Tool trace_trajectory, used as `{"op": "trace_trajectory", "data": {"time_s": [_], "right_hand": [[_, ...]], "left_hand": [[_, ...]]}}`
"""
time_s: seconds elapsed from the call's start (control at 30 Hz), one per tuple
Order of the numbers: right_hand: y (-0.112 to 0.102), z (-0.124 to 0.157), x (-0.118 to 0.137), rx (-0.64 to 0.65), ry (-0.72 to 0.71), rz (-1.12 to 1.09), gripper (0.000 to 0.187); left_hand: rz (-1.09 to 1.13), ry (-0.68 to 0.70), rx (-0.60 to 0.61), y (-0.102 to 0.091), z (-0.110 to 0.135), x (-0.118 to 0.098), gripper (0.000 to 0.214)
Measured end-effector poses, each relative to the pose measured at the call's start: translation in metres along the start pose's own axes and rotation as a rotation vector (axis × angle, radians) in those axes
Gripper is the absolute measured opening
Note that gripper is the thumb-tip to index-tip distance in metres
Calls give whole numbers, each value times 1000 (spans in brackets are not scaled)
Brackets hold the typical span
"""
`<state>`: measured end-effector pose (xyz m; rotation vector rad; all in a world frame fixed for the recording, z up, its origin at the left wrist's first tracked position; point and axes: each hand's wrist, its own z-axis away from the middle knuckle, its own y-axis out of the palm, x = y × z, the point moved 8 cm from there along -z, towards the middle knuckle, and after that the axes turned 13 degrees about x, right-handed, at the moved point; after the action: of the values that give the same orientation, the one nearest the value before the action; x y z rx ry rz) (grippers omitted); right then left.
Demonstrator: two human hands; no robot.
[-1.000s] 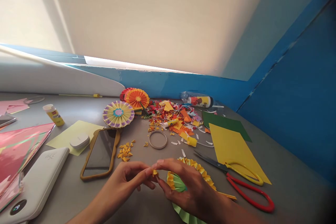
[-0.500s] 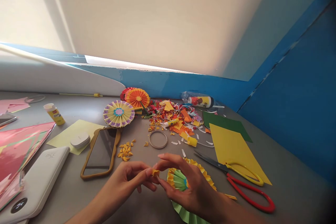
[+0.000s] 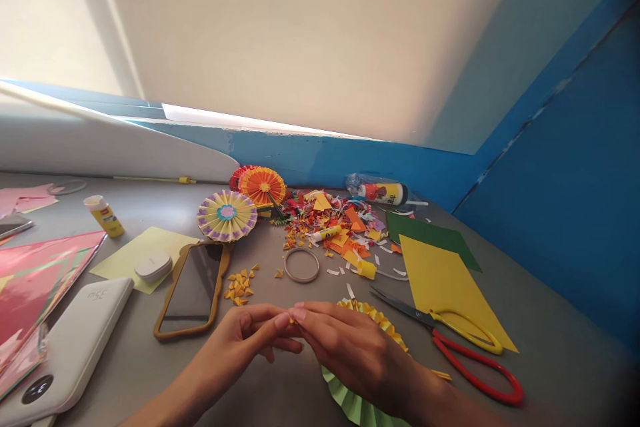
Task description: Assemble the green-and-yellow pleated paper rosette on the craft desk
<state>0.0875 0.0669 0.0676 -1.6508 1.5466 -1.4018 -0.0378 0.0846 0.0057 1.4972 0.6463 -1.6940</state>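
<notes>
Left hand (image 3: pixel 255 335): thumb and fingers are pinching a small yellow paper piece (image 3: pixel 292 321), mostly hidden where the fingertips are meeting.
Right hand (image 3: pixel 350 341): its fingertips are closing over that same piece from the other side; whether they are gripping it or only pressing, I can't tell from here.
Pleated green rosette (image 3: pixel 353 400): it is lying under the right hand, yellow folds edging its far side.
Folded yellow bits (image 3: pixel 240 287): they are sitting in a little heap just beyond the left hand, beside the phone (image 3: pixel 193 293).
Grey ring (image 3: pixel 286 267): it is lying flat beyond the fingertips.
Scissors (image 3: pixel 425 319): they are resting open to the right, the yellow handle overlapping a yellow sheet (image 3: pixel 445 273).
Paper scraps (image 3: pixel 325 210): they are piling up farther back, next to finished-looking paper rosettes (image 3: pixel 227 215).
</notes>
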Motion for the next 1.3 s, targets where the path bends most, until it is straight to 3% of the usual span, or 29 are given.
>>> {"op": "trace_trajectory", "data": {"time_s": [0.23,0.8,0.9,1.0,1.1,1.3], "right_hand": [[2,7,-13,-97,157,-127,68],[-2,2,-5,-37,48,-148,63],[-5,5,-14,-107,176,-231,58],[-4,6,-22,-162,324,-372,40],[0,2,-22,-171,330,-499,29],[0,0,-21,-174,318,-487,33]], "left_hand": [[19,8,-4,2,3,-3,33],[78,-72,-22,0,4,-4,28],[35,-28,-42,-4,4,-4,27],[47,30,-59,-8,2,-2,27],[109,68,-56,-10,0,0,24],[155,29,-72,-9,1,-3,24]]}}
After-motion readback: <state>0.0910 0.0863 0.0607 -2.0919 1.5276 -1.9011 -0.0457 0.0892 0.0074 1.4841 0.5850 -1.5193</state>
